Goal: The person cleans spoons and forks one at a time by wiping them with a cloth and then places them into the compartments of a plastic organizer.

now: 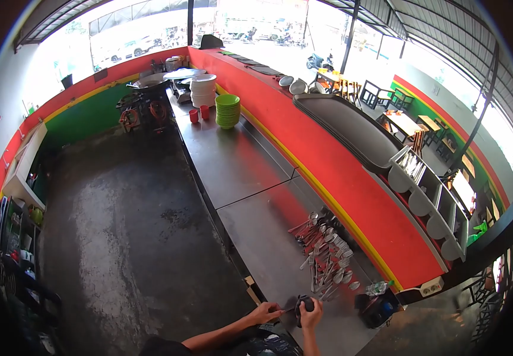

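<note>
At the near end of the steel counter, my right hand [311,314] is closed around a bunched dark cloth [304,304]. My left hand [266,312], just to its left, pinches the end of a thin piece of cutlery [289,310] whose other end goes into the cloth; its exact kind is hidden. Ahead and slightly right of both hands lies a loose heap of spoons and forks [327,249], some with reddish handles, spread over the steel counter [250,231].
A red ledge [351,190] runs along the right, carrying large trays [351,127] and a divided cutlery holder [428,196]. Green bowls [228,111], red cups [194,115] and white plates [203,92] stand farther along the counter. A dark box-like object [378,311] sits right of my hands.
</note>
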`<state>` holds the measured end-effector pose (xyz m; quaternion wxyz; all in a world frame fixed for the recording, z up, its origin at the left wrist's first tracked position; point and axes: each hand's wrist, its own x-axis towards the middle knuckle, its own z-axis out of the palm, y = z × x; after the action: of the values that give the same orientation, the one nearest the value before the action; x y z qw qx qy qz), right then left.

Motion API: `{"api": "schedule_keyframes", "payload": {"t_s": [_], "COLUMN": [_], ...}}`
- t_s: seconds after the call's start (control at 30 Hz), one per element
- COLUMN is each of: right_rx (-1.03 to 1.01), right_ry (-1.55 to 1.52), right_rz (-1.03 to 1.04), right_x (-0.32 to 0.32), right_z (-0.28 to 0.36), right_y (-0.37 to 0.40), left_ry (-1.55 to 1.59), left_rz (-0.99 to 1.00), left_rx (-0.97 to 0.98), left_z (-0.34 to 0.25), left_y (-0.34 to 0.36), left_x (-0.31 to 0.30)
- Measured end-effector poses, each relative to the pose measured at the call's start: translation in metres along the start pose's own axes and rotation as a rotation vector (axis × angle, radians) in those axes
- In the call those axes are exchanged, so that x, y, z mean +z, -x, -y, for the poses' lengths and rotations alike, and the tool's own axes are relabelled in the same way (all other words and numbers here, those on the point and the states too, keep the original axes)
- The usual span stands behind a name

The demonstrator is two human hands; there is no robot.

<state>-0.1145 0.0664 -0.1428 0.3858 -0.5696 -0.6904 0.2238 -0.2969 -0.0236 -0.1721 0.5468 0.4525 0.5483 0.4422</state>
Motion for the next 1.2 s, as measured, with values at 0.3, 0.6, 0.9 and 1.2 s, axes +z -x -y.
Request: {"api": "schedule_keyframes", "payload": {"t_s": [0.3, 0.6, 0.9, 1.2], "right_rx": [0.170, 0.832, 0.695, 0.757], "right_ry": [0.126, -0.602, -0.898, -0.882], "right_rz": [-0.247, -0.436, 0.152, 0.141], "right_x": [-0.019, -0.081, -0.055, -0.068], "right_z": [-0.033, -0.079, -0.053, 0.018], "right_y": [-0.002, 0.008, 0.045, 0.033], "left_ry": [-0.029, 0.188, -0.065, -0.421], "left_rz": [0.125, 0.160, 0.292, 0.329], "left_rx": [0.065, -0.128, -0.135, 0.177], "left_z": [-0.024, -0.030, -0.038, -0.053], "left_y": [-0.009, -0.020, -0.029, -0.027], "left_x": [0.010, 0.016, 0.045, 0.048]}}
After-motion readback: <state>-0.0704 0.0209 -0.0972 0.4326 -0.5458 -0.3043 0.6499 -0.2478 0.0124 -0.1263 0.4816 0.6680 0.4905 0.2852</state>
